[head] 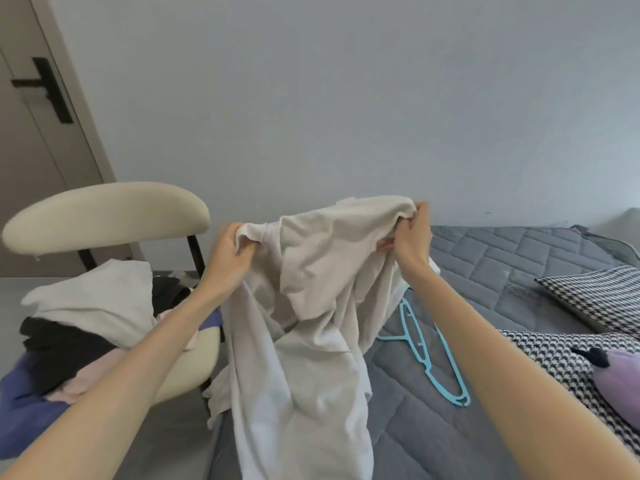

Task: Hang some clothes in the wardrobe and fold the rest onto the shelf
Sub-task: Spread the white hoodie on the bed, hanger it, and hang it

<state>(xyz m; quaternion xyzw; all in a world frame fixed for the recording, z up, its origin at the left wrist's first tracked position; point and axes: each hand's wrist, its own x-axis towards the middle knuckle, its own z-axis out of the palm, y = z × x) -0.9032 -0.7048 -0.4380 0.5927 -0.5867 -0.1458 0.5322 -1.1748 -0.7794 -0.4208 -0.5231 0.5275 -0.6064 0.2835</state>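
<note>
Grey quilted bedding (491, 261) fills the right side below a plain pale wall, with a light-blue plastic hanger (427, 355) lying on it beside two houndstooth pillows (595, 296). At the left, a cream cushioned chair (104, 216) carries a heap of white, black, pink and purple clothes (79, 327). Held up between them, a crumpled off-white cotton garment (311, 306) hangs over the bed edge, its top gripped by the left hand (230, 252) and pinched by the right hand (412, 233).

We record soft, even light across the wall (346, 98), faint shadows below it, mild overall blur, and wide-angle bending of the door frame (83, 109) left of it.
</note>
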